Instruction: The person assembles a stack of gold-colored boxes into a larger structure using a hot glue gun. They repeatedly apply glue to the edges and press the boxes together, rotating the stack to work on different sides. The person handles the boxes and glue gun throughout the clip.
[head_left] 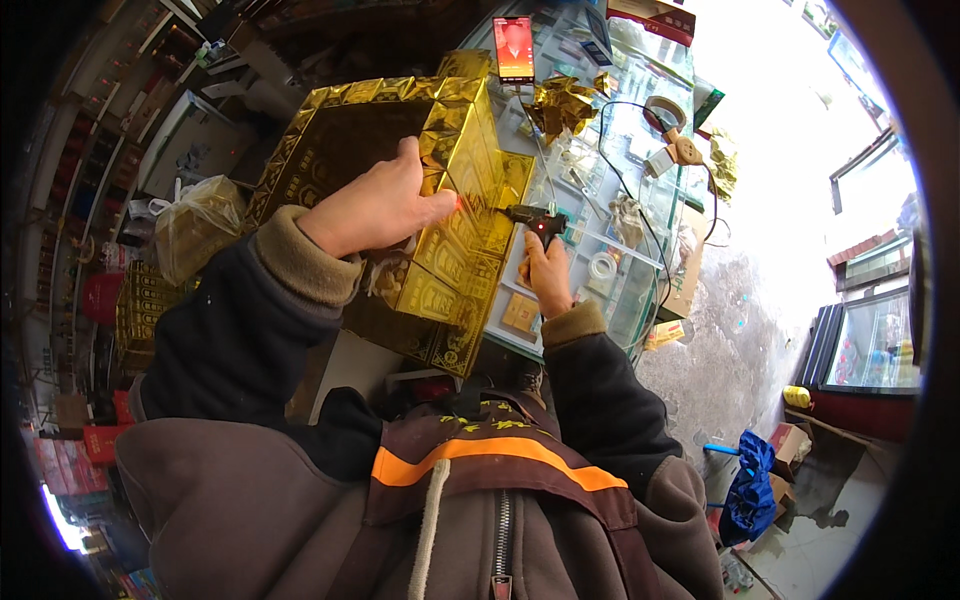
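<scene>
My left hand (pixel 385 205) grips the upper edge of a large shiny gold patterned box form (pixel 455 250), made of folded foil paper pieces. Its thumb lies along the outer wall and its fingers go over the rim, partly out of sight. A small red glow shows by the thumb tip. In my right hand (pixel 548 268) is a black glue gun (pixel 537 218) with a lit red dot, its nozzle pointing left at the gold wall. Whether the nozzle touches the wall I cannot tell. A gold flap spreads out at the base of the wall, beside the glass counter.
A glass display counter (pixel 610 215) carries a phone with a lit screen (pixel 514 50), crumpled gold foil (pixel 562 108), a tape roll (pixel 665 112), a power strip (pixel 684 150) and a looping black cable. Left hangs a bagged bundle (pixel 200 230); a blue umbrella (pixel 750 487) stands lower right.
</scene>
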